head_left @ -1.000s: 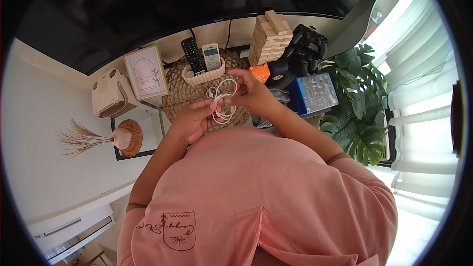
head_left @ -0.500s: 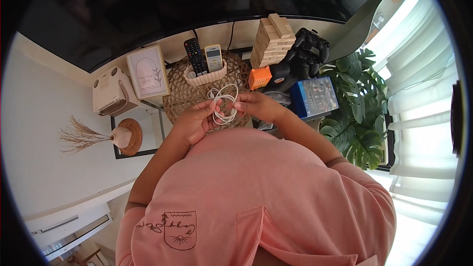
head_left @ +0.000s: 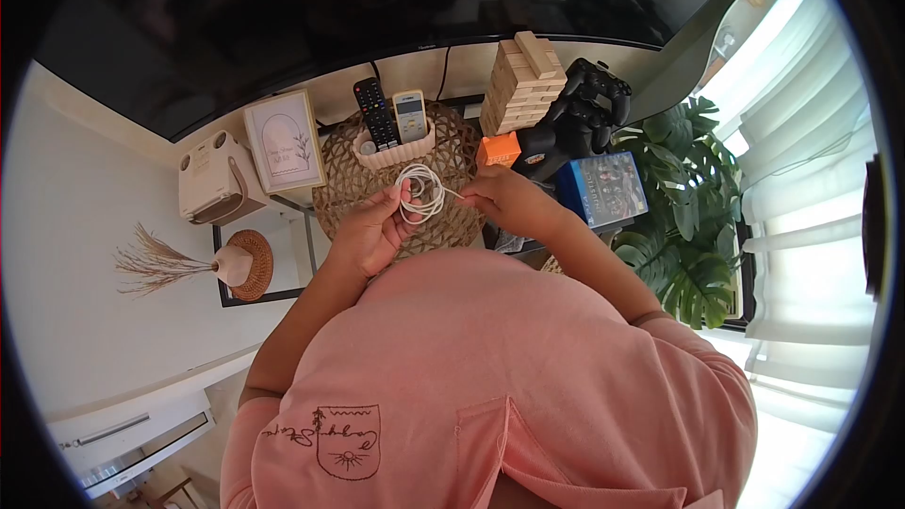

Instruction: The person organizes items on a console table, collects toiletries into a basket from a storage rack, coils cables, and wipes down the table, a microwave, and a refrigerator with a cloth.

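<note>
A white cable [head_left: 436,190] is wound into several loose loops above a round woven mat [head_left: 344,174]. My left hand [head_left: 375,224] pinches the left side of the coil between thumb and fingers. On the coil's right, my right hand [head_left: 509,200] is closed on a short stretch of the cable that sticks out from the loops. Behind the coil, a ribbed holder [head_left: 401,153] on the mat carries a black remote [head_left: 374,113] and a white remote [head_left: 410,116].
A stacked wooden block tower [head_left: 520,85], an orange box [head_left: 498,151], black game controllers [head_left: 592,99] and a blue game case [head_left: 608,188] stand at the right. A framed print [head_left: 285,143] and a beige device [head_left: 217,179] are at the left. A large screen [head_left: 330,9] spans the back.
My right hand has moved right, away from the loops, with a stretch of cable in its fingers. The coil in my left hand has become rounder and sits slightly higher.
</note>
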Demonstrator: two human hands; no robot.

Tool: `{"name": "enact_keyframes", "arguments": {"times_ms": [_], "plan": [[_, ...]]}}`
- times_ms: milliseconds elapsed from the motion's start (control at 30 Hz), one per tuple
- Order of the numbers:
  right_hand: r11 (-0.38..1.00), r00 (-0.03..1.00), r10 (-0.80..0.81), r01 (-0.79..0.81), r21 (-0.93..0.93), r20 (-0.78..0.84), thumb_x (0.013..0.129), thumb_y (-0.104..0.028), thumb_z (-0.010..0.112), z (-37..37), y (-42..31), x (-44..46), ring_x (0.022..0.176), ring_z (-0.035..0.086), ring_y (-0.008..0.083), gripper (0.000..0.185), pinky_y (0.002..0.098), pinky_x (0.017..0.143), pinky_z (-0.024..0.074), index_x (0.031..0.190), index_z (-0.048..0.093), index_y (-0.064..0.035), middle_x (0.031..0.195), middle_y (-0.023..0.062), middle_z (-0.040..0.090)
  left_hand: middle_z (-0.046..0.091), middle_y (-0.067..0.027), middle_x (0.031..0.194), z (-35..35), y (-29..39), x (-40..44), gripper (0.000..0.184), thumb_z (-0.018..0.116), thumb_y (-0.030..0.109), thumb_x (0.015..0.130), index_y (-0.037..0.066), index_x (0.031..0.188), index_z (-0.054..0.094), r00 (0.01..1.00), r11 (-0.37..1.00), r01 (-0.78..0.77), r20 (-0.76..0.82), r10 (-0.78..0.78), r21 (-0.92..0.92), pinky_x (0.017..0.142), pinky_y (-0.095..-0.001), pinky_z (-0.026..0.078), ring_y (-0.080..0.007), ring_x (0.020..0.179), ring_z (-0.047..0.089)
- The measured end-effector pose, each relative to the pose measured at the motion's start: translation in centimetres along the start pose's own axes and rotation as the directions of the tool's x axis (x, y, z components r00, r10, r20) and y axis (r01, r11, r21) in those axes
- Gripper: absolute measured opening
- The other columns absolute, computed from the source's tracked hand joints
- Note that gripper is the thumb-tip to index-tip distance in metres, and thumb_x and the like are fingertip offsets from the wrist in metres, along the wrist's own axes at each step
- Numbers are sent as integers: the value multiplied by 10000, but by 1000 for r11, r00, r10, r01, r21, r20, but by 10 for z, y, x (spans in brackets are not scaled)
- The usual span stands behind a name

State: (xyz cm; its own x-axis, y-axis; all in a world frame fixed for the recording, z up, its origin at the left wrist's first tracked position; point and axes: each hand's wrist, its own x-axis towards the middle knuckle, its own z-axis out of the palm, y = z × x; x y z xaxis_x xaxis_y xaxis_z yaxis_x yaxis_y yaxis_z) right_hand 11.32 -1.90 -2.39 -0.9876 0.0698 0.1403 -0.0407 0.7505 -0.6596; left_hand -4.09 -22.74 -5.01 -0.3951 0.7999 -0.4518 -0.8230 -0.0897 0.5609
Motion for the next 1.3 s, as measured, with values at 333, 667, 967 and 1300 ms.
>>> {"name": "enact_keyframes", "arguments": {"times_ms": [333,667,967,1300], "plan": [[577,850,409,-522,628,331,931,-191,590,-2,2,2,704,611,138,165,296,653,478,999,669,-63,854,44,671,608,-49,1009,2,-3,5,187,502,189,994,48,1100,565,998,998,-67,0,67,21,898,-384,541,-207,997,630],[208,829,394,-502,840,397,892,-78,554,19,-7,2,741,583,113,255,260,651,458,1145,566,-55,893,48,627,626,-56,1039,10,-3,-2,179,535,218,985,55,1056,563,999,984,-33,30,28,174,876,-369,552,-192,953,652],[525,877,449,-415,743,172,906,-100,557,24,-18,7,705,584,80,267,225,594,456,1166,564,-38,876,29,623,623,-58,1062,21,-2,-9,205,553,211,977,43,1094,565,988,931,-97,-75,132,353,838,-318,556,-167,958,644],[487,834,541,-419,766,112,926,-267,638,40,-12,16,700,544,70,357,229,642,467,1160,576,-4,817,-14,582,628,-70,1075,21,-9,-4,271,538,212,987,9,1167,553,969,848,-191,-42,243,495,823,-275,551,-136,939,635]]}}
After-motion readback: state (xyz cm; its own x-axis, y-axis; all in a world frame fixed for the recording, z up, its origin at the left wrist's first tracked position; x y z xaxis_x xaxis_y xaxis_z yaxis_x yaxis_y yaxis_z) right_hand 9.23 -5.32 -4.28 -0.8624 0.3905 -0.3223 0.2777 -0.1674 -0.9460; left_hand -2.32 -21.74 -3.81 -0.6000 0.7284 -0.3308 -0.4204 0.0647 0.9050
